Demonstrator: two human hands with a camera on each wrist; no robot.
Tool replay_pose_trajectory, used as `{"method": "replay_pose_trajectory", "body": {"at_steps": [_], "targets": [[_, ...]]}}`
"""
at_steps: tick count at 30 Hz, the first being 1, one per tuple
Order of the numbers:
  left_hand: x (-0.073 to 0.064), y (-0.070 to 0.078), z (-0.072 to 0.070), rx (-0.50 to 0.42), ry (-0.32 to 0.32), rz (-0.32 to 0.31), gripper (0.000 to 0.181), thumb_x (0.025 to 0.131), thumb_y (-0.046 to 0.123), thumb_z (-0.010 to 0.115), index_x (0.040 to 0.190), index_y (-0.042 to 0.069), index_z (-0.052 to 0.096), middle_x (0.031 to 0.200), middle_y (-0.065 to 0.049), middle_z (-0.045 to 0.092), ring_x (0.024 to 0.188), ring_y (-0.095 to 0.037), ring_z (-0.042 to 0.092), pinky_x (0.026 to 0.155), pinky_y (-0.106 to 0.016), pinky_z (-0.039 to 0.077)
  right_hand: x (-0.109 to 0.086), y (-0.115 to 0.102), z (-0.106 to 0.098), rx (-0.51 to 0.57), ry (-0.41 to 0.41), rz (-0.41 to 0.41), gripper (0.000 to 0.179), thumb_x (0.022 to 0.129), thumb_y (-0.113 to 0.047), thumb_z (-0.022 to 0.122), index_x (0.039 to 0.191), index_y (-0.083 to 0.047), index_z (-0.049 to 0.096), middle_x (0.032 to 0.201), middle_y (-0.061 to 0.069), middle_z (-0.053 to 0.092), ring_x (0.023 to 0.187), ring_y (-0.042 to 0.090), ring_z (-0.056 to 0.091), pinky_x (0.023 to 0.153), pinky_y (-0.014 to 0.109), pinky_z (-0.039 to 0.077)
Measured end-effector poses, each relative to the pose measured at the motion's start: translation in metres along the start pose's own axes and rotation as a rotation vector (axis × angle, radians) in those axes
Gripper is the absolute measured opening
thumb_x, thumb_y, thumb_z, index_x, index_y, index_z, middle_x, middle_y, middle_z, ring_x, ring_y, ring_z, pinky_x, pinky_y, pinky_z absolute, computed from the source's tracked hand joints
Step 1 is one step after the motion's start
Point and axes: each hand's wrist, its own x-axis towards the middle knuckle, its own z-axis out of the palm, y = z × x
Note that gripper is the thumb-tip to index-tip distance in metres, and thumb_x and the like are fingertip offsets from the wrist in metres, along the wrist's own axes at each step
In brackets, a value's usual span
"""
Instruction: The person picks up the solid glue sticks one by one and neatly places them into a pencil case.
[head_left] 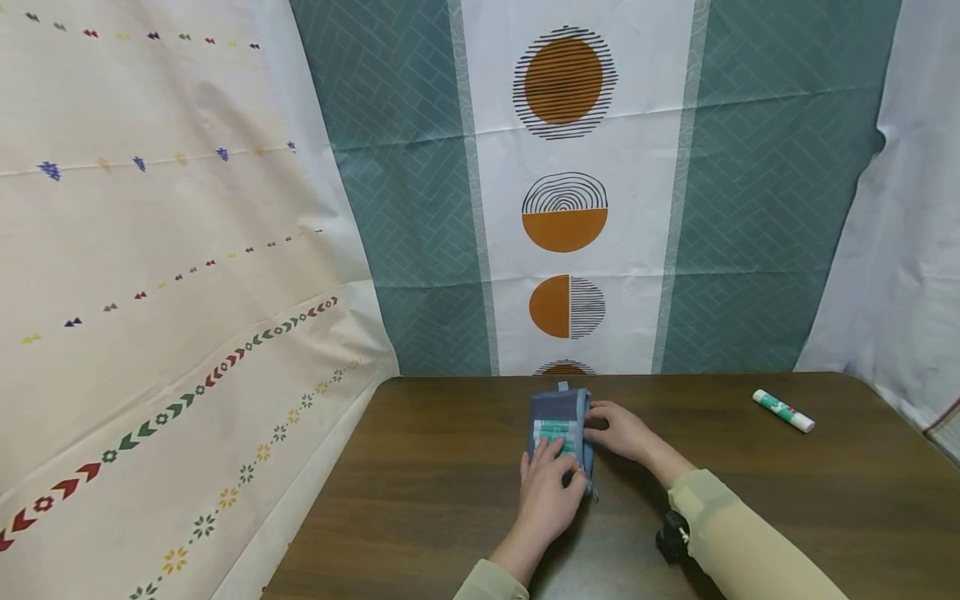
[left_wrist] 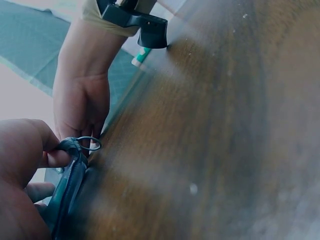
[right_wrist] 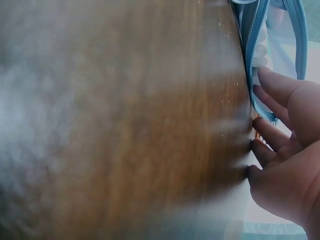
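A blue-grey zip pouch (head_left: 555, 406) with a clear window lies on the table. Several glue sticks (head_left: 555, 427) with green labels show through it. My left hand (head_left: 551, 492) reaches over the pouch's near part; in the left wrist view thumb and finger pinch its corner beside a zip ring (left_wrist: 90, 143). Along the right side the zip (right_wrist: 257, 37) is undone, and white glue stick ends (right_wrist: 260, 50) show inside. My right hand (head_left: 618, 429) is at that opening, thumb tip against the lowest white end, index finger at the pouch's edge, the other fingers loosely bent.
A loose glue stick (head_left: 783, 411) lies at the back right of the brown table (head_left: 435, 450). Patterned cloths hang behind the table (head_left: 585, 158) and along its left side (head_left: 187, 292). A black wrist camera (head_left: 672, 536) sits under the right sleeve.
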Motion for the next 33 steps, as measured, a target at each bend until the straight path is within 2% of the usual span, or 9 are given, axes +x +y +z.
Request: {"method": "replay_pose_trajectory", "body": {"at_steps": [4, 10, 20, 33], "targets": [[0.0, 0.0, 0.0, 0.001, -0.006, -0.005, 0.021, 0.099, 0.02, 0.066, 0.08, 0.025, 0.071, 0.158, -0.015, 0.061, 0.158, -0.044, 0.04, 0.126, -0.076, 0.017, -0.008, -0.014, -0.006, -0.003, -0.007, 0.015, 0.046, 0.103, -0.035, 0.077, 0.131, 0.001, 0.073, 0.152, 0.035, 0.056, 0.142, 0.057, 0.051, 0.114, 0.072, 0.043], [0.0, 0.0, -0.001, -0.005, -0.024, -0.027, 0.021, 0.099, 0.021, 0.066, 0.08, 0.026, 0.07, 0.16, -0.013, 0.06, 0.159, -0.043, 0.039, 0.127, -0.075, 0.015, -0.013, -0.024, -0.009, -0.004, -0.015, 0.044, 0.039, 0.103, -0.023, 0.078, 0.133, 0.001, 0.073, 0.155, 0.032, 0.056, 0.145, 0.053, 0.051, 0.118, 0.07, 0.041], [0.0, -0.002, 0.0, -0.012, -0.009, -0.002, 0.021, 0.098, 0.02, 0.065, 0.078, 0.026, 0.069, 0.158, -0.015, 0.061, 0.159, -0.045, 0.039, 0.127, -0.076, 0.016, -0.022, -0.019, -0.017, 0.048, 0.005, -0.014, 0.048, 0.102, -0.033, 0.079, 0.137, -0.001, 0.072, 0.14, 0.021, 0.07, 0.137, 0.048, 0.06, 0.113, 0.068, 0.046], [-0.001, -0.002, -0.001, -0.008, -0.021, -0.014, 0.02, 0.099, 0.022, 0.064, 0.079, 0.026, 0.069, 0.16, -0.015, 0.059, 0.16, -0.045, 0.038, 0.127, -0.076, 0.015, -0.041, -0.022, -0.035, -0.055, 0.04, 0.015, 0.056, 0.107, -0.031, 0.074, 0.15, 0.002, 0.061, 0.154, 0.029, 0.059, 0.145, 0.052, 0.052, 0.115, 0.07, 0.043]]}}
